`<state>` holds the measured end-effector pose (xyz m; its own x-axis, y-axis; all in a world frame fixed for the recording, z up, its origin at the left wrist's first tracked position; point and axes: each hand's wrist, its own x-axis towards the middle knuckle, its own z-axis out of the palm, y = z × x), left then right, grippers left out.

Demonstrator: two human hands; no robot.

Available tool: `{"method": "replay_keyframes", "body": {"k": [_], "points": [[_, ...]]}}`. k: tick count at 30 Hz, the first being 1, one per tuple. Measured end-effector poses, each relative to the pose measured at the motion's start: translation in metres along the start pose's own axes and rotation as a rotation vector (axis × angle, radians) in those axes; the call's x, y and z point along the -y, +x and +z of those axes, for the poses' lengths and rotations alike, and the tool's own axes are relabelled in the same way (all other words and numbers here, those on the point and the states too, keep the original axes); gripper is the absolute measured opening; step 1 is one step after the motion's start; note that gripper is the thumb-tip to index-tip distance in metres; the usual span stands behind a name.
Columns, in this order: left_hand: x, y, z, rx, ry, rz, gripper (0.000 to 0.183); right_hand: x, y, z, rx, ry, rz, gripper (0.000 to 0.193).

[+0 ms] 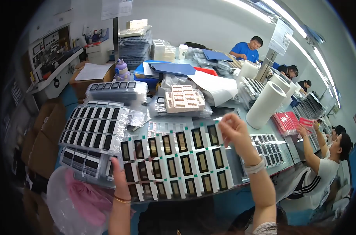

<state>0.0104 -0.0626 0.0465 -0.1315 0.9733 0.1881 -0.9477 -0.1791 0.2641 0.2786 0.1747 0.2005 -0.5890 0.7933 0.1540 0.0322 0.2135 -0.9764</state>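
Observation:
In front of me, tilted up, is a sheet of display panels. Its rows hold dark rectangles with black frames, white strips between them and small green tabs. My left hand grips the sheet's left edge, thumb up along the side, its other fingers mostly hidden. At the upper right corner my right hand has thumb and fingertips closed together on the sheet's edge by a green tab. Left of the sheet lies a stack of plastic trays with similar black panels.
Beyond the sheet sits a stack of pinkish-white parts. White rolls stand at the right, near another panel tray. Blue folders lie farther back. A co-worker in white handles red items; another person in blue sits across.

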Motion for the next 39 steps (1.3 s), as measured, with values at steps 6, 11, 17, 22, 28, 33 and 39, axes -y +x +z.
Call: {"method": "replay_keyframes", "body": {"k": [6,11,17,22,28,33,39], "points": [[-0.009,0.016,-0.084,-0.234,0.271,-0.205,0.049,-0.185,0.01,-0.036,-0.119,-0.002,0.321,0.018],[0.006,0.036,-0.055,-0.558,1.049,-0.108,0.04,-0.2,0.012,-0.049,-0.127,-0.223,0.356,0.015],[-0.003,0.017,-0.053,-0.626,1.246,-0.231,0.033,-0.206,0.013,-0.062,0.047,-0.339,0.299,0.013],[0.0,0.012,-0.05,-0.679,1.282,-0.223,0.029,-0.183,0.009,-0.054,0.08,-0.457,0.323,0.013],[0.003,0.016,-0.056,-0.691,1.304,-0.216,0.033,-0.188,-0.014,-0.068,-0.028,-0.67,0.064,0.015],[0.004,0.017,-0.058,-0.695,1.284,-0.228,0.034,-0.14,-0.065,-0.08,-0.138,-0.766,-0.078,0.013],[-0.003,0.005,-0.051,-0.735,1.294,-0.209,0.034,-0.101,-0.206,-0.173,-0.049,-0.298,0.485,0.012]]}}
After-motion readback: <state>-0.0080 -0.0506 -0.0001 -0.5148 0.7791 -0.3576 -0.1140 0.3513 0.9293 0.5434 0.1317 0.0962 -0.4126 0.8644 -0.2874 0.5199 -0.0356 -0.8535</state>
